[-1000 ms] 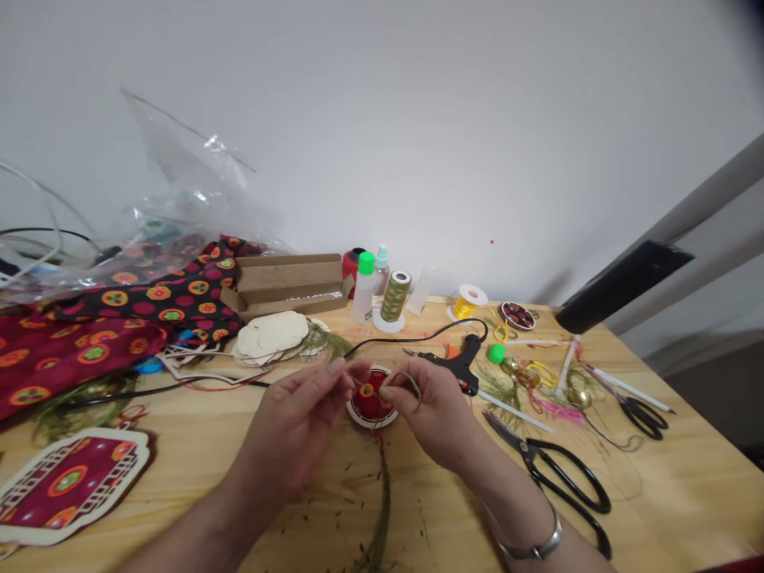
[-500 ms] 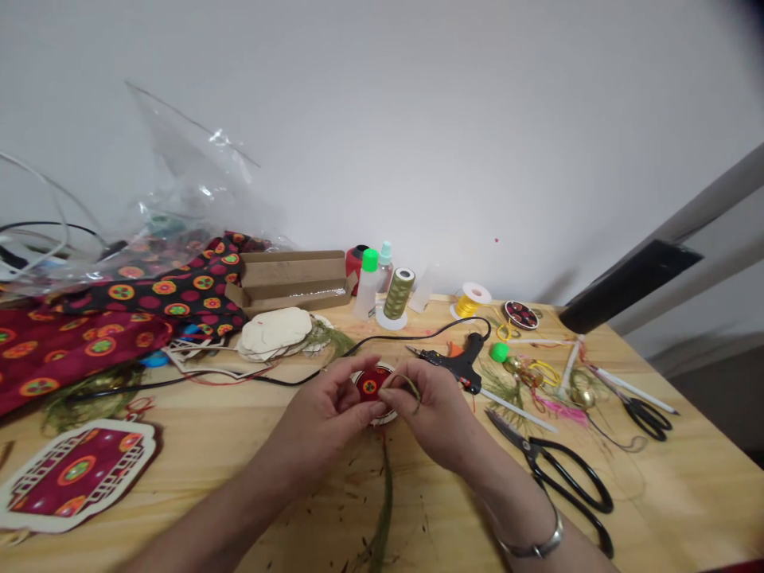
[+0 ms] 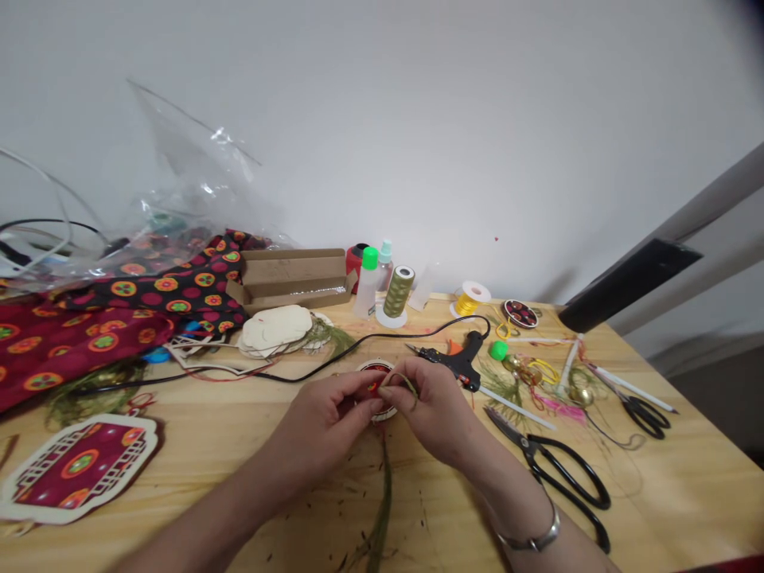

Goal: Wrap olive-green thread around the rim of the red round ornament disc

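Just in front of me, a round ornament (image 3: 387,413) with a pale rim and dark red patterned centre lies mostly hidden under my fingers. My right hand (image 3: 430,407) pinches a thin olive-green cord (image 3: 411,386), which loops above the thumb and forefinger. Close against it, my left hand (image 3: 331,412) has thumb and fingers drawn together over the ornament's left part; what they grip is hidden. A green tassel (image 3: 385,493) on a bit of red thread trails from the ornament toward me.
Right of my hands lie a black glue gun (image 3: 457,362), large black-handled scissors (image 3: 564,469) and smaller scissors (image 3: 645,415). Behind stand an olive thread spool (image 3: 399,293), a yellow cord spool (image 3: 470,301) and a bottle (image 3: 367,290). At left are a framed ornament (image 3: 80,469) and patterned fabric (image 3: 77,342).
My left fingers have moved right over the ornament, covering more of its red centre. The right hand has barely shifted and still pinches the cord.
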The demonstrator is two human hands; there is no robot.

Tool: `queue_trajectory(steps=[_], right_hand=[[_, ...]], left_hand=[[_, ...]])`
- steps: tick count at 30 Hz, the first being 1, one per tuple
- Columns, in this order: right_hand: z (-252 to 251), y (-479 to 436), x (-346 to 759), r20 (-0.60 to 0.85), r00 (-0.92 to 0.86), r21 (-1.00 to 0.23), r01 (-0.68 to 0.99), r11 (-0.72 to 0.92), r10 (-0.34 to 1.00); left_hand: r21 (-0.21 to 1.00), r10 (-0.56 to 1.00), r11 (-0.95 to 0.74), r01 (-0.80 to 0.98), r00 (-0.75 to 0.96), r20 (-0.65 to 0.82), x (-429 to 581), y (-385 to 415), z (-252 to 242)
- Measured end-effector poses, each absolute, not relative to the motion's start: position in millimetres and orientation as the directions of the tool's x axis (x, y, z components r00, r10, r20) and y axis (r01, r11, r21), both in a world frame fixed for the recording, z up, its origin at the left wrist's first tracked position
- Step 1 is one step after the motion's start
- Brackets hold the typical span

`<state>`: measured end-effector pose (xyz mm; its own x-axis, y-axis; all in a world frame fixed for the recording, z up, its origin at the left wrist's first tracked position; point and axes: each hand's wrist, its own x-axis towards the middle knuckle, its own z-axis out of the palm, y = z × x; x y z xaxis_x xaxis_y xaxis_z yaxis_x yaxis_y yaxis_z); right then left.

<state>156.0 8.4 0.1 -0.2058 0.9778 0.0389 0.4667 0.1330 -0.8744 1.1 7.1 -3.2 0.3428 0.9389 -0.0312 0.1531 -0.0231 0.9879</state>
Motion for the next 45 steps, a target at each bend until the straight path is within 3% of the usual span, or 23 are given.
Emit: queue_trajectory(steps=[3, 16, 23, 35, 45], right_hand=[[-1, 8, 156, 0.022, -0.220, -0.901, 0.419, 0.115, 0.975], [1, 9, 155, 0.003, -0.164, -0.883, 0.462, 0.080, 0.986], [0, 9, 154, 0.012, -0.173, -0.879, 0.467, 0.092, 0.985], [7, 8, 154, -0.012, -0.198, -0.924, 0.377, 0.065, 0.980], [12, 9, 157, -0.043, -0.215, -0.951, 0.307, 0.025, 0.976]], left_hand=[[0.981, 0.944, -0.059, 0.187, 0.331, -0.006, 1, 7, 2], [0.980, 0.952, 0.149, 0.133, 0.250, -0.178, 6, 7, 2], [0.959, 0.964, 0.144, 0.244, 0.186, -0.192, 5, 5, 2], [0.942, 0.902, 0.333, -0.023, 0.299, -0.312, -2, 9, -1], [0.836, 0.838, 0.504, -0.217, 0.359, -0.412, 1, 9, -5]])
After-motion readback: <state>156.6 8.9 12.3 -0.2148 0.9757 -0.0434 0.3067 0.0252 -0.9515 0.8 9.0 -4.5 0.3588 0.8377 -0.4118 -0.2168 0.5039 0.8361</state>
